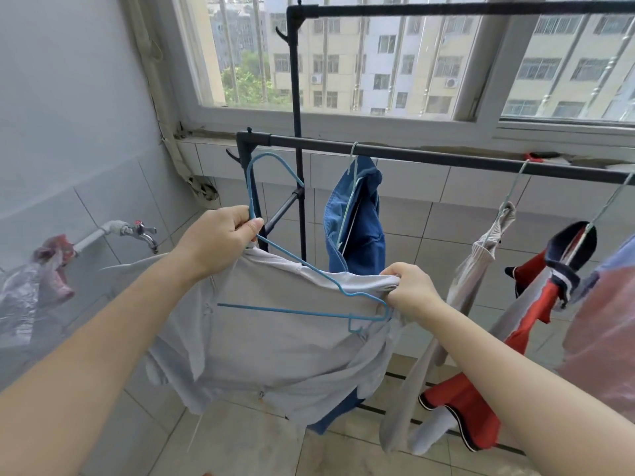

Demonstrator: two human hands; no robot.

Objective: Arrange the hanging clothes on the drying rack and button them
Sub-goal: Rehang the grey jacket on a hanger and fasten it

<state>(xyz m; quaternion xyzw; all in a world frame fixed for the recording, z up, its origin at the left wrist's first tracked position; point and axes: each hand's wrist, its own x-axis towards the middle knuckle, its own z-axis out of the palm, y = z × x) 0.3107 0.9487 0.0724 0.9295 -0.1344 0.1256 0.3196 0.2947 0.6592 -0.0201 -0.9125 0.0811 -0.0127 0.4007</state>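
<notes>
**Soft shirt, springy wire: keep control at the hanger's neck**

You have the pale grey shirt (pixel 275 352) held up in front of the drying rack (pixel 446 158), near its left-hand corner. It is half draped over a blue wire hanger (pixel 292 311) whose hook looks free of the rail.

Your left hand (pixel 216 235) grips the hanger's neck just below the hook, fingers (pixel 252 228) curled tight round the wire. Your right hand (pixel 410 290) pinches a bunched fold of the shirt's upper edge at the hanger's far shoulder, fingers (pixel 395 292) closed on the cloth.

Expect the shirt to be light and entirely limp. It looks like thin woven fabric, smooth and creased, and it sags in loose folds below the hanger bar. It will slide along the slick wire if you tilt it.

The hanger is thin and stiff but likely springy, with notched ends that should catch the cloth. The neck is the best hold for steering. For the shirt, hold the collar or shoulder seam, where layered cloth gives your fingers something firm.

I cannot make out any buttons on it.

On the rail to the right hang:
- a blue denim garment (pixel 357 221), heavier and stiffer-looking
- a ribbed grey knit (pixel 481 262)
- a red and navy piece (pixel 536 304)
</notes>
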